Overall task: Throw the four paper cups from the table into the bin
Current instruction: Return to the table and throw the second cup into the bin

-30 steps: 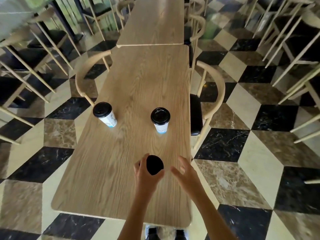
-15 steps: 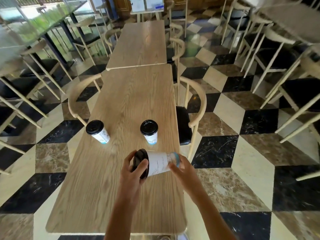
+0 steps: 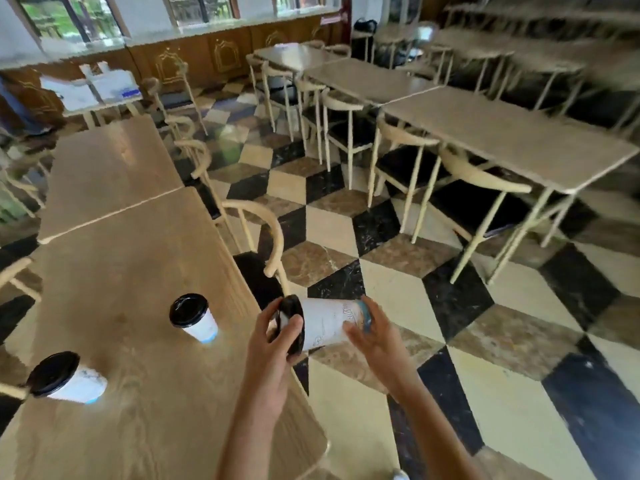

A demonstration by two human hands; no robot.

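Observation:
A white paper cup (image 3: 323, 323) with a black lid lies sideways in both my hands, past the right edge of the wooden table (image 3: 138, 271). My left hand (image 3: 273, 344) grips its lid end and my right hand (image 3: 375, 337) holds its base end. Two more lidded paper cups stand on the table: one (image 3: 194, 317) near the middle and another (image 3: 64, 377) at the left edge. No bin shows in view.
A curved-back chair (image 3: 266, 251) stands tucked at the table's right side, close to the held cup. Rows of tables (image 3: 502, 136) and chairs fill the right half of the room. Checkered floor (image 3: 450, 341) lies open between the rows.
The cup was lifted off the table and turned sideways between both hands. My view has swung up and to the right, bringing the room's right side into sight.

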